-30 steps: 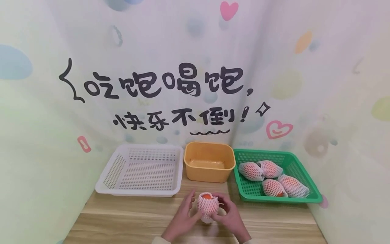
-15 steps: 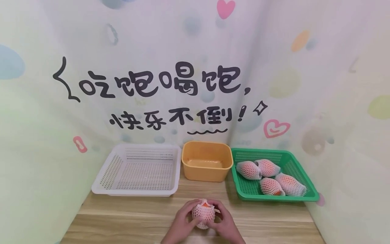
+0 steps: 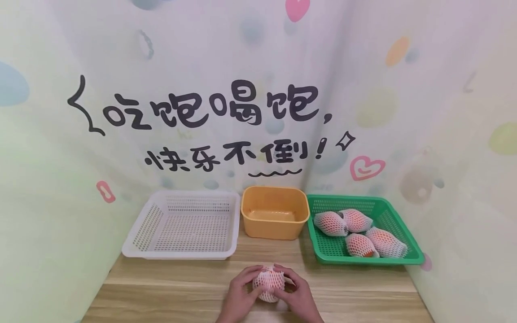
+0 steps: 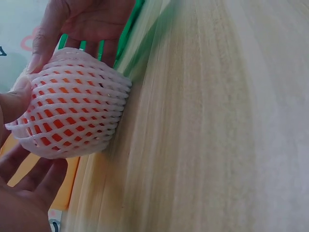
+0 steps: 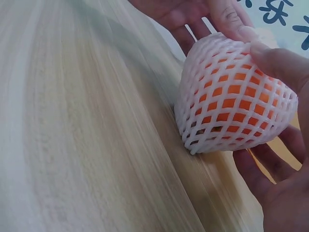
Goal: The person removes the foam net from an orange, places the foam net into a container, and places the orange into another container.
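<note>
A round orange-red fruit in a white foam net [image 3: 268, 285] sits between the two hands, low over the wood-grain table [image 3: 153, 287]; whether it touches the wood is hard to tell. The left hand [image 3: 239, 291] and right hand [image 3: 298, 295] both grip it, fingers curled round its sides and thumbs close together on the net. Even, light pressure from both sides should steady it best; too hard a thumb could bruise the fruit or let it twist inside its loose sleeve. Beyond, the nearest edge is the tall yellow-orange plastic box [image 3: 275, 229], flanked closely by the white perforated plastic tray [image 3: 179, 257] and the green perforated plastic basket [image 3: 367, 260] bearing four netted fruits [image 3: 331, 224]. Sideways, low movement over the wood has room; going forward calls for lifting above those rims.
</note>
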A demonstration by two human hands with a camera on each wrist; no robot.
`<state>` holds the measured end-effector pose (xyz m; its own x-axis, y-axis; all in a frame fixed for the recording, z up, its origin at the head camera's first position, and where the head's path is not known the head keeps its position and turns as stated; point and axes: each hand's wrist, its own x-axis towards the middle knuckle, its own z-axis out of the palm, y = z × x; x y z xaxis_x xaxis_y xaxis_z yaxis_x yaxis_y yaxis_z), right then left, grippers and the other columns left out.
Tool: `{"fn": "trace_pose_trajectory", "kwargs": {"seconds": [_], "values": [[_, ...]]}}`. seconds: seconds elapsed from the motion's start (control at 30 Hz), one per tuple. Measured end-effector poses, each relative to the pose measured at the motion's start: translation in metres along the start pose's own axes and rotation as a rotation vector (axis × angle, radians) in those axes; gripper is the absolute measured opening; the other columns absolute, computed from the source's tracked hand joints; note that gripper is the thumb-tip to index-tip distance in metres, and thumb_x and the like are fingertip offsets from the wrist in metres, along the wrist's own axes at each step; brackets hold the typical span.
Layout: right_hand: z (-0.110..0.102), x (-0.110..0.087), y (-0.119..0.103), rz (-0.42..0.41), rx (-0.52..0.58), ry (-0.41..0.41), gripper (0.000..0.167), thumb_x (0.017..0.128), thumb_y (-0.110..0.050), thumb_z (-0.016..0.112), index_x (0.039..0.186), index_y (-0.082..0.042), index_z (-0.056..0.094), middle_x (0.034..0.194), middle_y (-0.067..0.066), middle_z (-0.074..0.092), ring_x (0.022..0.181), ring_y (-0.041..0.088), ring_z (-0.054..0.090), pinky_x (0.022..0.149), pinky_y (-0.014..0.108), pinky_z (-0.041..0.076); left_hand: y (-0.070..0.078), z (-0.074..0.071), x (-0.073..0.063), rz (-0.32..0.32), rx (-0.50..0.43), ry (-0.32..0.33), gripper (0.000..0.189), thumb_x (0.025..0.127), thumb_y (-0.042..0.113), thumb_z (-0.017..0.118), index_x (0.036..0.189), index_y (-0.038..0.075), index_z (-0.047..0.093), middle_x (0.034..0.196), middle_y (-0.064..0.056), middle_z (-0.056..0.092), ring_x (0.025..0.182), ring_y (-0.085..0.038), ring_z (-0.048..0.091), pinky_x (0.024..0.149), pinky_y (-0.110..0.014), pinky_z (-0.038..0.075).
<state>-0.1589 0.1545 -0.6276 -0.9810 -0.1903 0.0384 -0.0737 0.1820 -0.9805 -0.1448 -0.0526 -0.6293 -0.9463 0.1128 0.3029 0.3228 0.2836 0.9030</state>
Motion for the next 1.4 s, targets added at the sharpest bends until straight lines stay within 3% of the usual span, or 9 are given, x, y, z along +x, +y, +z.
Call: {"fn": "trace_pose_trajectory", "kwargs": {"seconds": [0.23,0.37,0.5,0.6,0.73,0.83,1.03,1.2,1.4], "values": [[0.005,-0.001,-0.007,-0.026,0.005,0.09,0.034,0.082,-0.02,0.086,0.114,-0.018,0.075,0.133,0.006,0.071,0.12,0.011,0.065,0.088,0.027,0.058,-0.002,0.003,0.001,0.009,-0.037,0.064,0.03,0.086,0.033,0.078,0.114,0.025,0.075,0.122,0.008,0.072,0.118,-0.016,0.068,0.108,-0.023,0.049],[0.004,-0.001,-0.008,-0.061,-0.015,0.087,0.042,0.083,-0.021,0.086,0.122,-0.016,0.072,0.132,0.009,0.07,0.116,0.01,0.065,0.088,0.027,0.059,0.001,0.001,0.002,0.021,-0.035,0.062,0.033,0.085,0.029,0.08,0.117,0.024,0.074,0.122,0.009,0.072,0.117,-0.016,0.068,0.106,-0.024,0.051],[-0.001,0.001,-0.007,-0.101,-0.054,0.014,0.052,0.086,-0.02,0.083,0.134,-0.016,0.065,0.136,0.01,0.065,0.114,0.007,0.061,0.088,0.026,0.057,0.0,0.0,0.004,-0.008,-0.008,0.001,0.046,0.087,0.034,0.078,0.131,0.024,0.067,0.132,0.007,0.067,0.126,-0.018,0.063,0.112,-0.03,0.048],[-0.003,0.002,-0.005,-0.121,-0.08,-0.025,0.051,0.086,-0.022,0.083,0.134,-0.018,0.065,0.141,0.011,0.062,0.119,0.009,0.06,0.088,0.026,0.056,-0.002,-0.001,0.003,-0.07,-0.014,-0.091,0.058,0.092,0.038,0.074,0.145,0.024,0.056,0.146,0.003,0.059,0.136,-0.021,0.056,0.116,-0.032,0.044],[-0.004,0.002,-0.002,-0.085,-0.077,-0.065,0.049,0.084,-0.026,0.084,0.129,-0.022,0.066,0.152,0.01,0.054,0.135,0.017,0.055,0.097,0.023,0.052,-0.004,-0.001,0.001,-0.133,-0.101,-0.204,0.066,0.094,0.038,0.074,0.152,0.023,0.046,0.155,-0.004,0.05,0.14,-0.025,0.05,0.111,-0.025,0.044],[-0.003,0.002,-0.001,-0.031,-0.057,-0.093,0.047,0.084,-0.028,0.084,0.127,-0.024,0.064,0.155,0.005,0.053,0.141,0.017,0.05,0.103,0.023,0.047,-0.005,-0.001,0.002,-0.15,-0.175,-0.231,0.063,0.092,0.036,0.076,0.149,0.024,0.051,0.154,-0.003,0.051,0.141,-0.023,0.05,0.109,-0.018,0.043],[-0.003,0.0,-0.003,-0.017,-0.06,-0.053,0.042,0.083,-0.027,0.085,0.121,-0.025,0.068,0.144,-0.002,0.064,0.131,0.01,0.059,0.103,0.026,0.049,-0.007,-0.003,0.005,-0.143,-0.199,-0.196,0.052,0.087,0.028,0.078,0.137,0.024,0.063,0.145,0.001,0.06,0.135,-0.017,0.055,0.106,-0.016,0.046],[-0.003,-0.001,-0.005,-0.021,-0.073,-0.015,0.037,0.082,-0.028,0.085,0.117,-0.025,0.072,0.138,-0.003,0.068,0.125,0.008,0.064,0.1,0.026,0.051,-0.008,-0.004,0.005,-0.101,-0.152,-0.142,0.047,0.086,0.034,0.079,0.13,0.023,0.069,0.138,0.003,0.065,0.13,-0.016,0.06,0.105,-0.02,0.049],[0.003,-0.002,-0.008,-0.001,-0.035,0.049,0.035,0.078,-0.027,0.088,0.112,-0.024,0.076,0.128,-0.004,0.073,0.12,0.008,0.067,0.098,0.025,0.052,-0.01,-0.003,0.003,-0.047,-0.072,-0.062,0.043,0.086,0.041,0.079,0.125,0.025,0.073,0.133,0.008,0.068,0.129,-0.014,0.061,0.111,-0.018,0.042]]}}
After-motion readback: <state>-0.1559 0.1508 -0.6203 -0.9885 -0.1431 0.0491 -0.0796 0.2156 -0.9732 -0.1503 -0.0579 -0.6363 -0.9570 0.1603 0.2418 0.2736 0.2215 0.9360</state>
